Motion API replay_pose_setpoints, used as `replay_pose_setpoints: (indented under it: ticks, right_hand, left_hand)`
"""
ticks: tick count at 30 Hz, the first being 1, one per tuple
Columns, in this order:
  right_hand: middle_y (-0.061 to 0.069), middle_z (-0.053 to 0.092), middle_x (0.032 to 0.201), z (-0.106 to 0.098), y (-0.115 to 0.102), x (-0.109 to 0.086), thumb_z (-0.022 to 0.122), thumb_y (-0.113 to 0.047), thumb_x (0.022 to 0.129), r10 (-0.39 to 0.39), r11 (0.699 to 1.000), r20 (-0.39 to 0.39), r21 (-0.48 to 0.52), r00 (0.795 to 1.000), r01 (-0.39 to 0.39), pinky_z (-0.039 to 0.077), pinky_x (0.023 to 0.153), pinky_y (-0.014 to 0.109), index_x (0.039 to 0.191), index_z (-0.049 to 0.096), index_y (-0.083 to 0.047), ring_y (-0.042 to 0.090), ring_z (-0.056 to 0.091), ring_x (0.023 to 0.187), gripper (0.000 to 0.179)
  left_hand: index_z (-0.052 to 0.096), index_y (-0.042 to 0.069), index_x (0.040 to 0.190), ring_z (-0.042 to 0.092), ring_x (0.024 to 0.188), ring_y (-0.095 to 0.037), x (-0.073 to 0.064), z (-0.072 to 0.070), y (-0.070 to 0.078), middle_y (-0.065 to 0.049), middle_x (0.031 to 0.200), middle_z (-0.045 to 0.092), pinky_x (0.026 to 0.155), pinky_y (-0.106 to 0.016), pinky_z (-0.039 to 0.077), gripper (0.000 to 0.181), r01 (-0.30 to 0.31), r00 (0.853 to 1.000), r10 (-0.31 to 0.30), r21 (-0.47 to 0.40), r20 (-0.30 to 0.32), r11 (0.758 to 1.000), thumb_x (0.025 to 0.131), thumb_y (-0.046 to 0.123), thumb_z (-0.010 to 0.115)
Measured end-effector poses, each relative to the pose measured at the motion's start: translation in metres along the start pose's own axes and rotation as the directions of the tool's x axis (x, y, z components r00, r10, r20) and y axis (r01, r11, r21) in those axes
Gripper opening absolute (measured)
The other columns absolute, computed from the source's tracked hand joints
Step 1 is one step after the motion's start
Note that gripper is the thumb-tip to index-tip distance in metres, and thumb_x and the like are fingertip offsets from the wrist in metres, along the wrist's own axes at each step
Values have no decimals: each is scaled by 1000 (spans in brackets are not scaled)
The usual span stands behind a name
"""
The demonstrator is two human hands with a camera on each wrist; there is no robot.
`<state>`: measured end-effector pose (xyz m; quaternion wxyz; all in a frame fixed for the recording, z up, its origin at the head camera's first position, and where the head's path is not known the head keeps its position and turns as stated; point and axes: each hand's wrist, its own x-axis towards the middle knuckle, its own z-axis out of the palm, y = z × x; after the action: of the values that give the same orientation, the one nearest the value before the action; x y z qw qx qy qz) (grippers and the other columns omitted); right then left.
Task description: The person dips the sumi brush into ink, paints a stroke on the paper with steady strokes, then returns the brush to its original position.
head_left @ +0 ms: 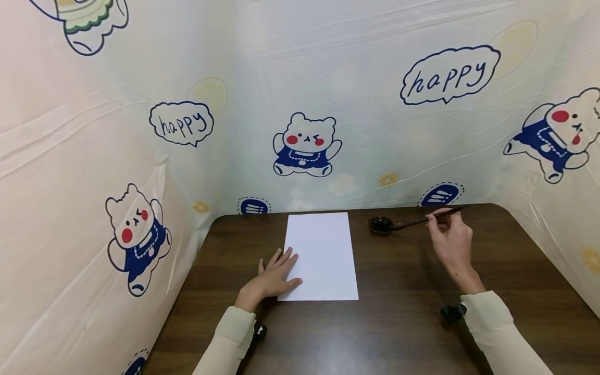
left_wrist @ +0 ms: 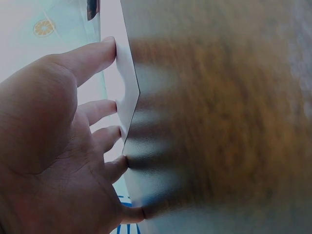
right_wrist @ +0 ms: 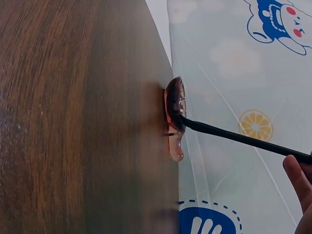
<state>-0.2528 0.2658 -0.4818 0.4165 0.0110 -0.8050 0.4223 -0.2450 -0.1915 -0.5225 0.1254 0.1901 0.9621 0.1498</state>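
A white sheet of paper (head_left: 325, 255) lies on the table. My left hand (head_left: 272, 278) rests with spread fingers on its left edge; the left wrist view shows the thumb and several fingertips (left_wrist: 109, 46) on or beside the sheet. At the right, my right hand (head_left: 452, 242) pinches the dark handle of an ink brush (head_left: 414, 223). The brush head reaches into a small reddish, see-through dish (right_wrist: 180, 152) with dark contents, probably ink. Inside the dish, the bristles are hidden.
The dark wooden table (head_left: 328, 338) has rounded back corners. A pale printed cloth (head_left: 244, 130) with bears and lettering hangs behind and at both sides. The dish stands near the back edge, right of the paper. Both wrists wear small black cameras (head_left: 453, 313).
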Motion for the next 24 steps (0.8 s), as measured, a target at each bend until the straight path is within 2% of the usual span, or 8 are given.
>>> replay_pose_setpoints:
  ticks: [14,24]
  right_hand:
    - [16,72,85,-4,-1,1,67,-12,91,-14,1000,0,-13,1000,14,40,64,-3,104,63,0,-26,53,70,18]
    - [16,72,87,-9,-7,6,68,-10,91,-44,999,-48,11,998,44,41,69,-3,105,63,3,-24,55,73,20]
  left_hand:
    - [28,22,156,6,153,-34,0,2,-2,-3,166,14,107,-79,4,77,4,1000,-4,16,4,1000,93,58,53]
    - [26,23,156,4,154,-33,1,3,-3,-1,167,12,107,-79,2,77,3,1000,-3,-5,10,1000,94,59,52]
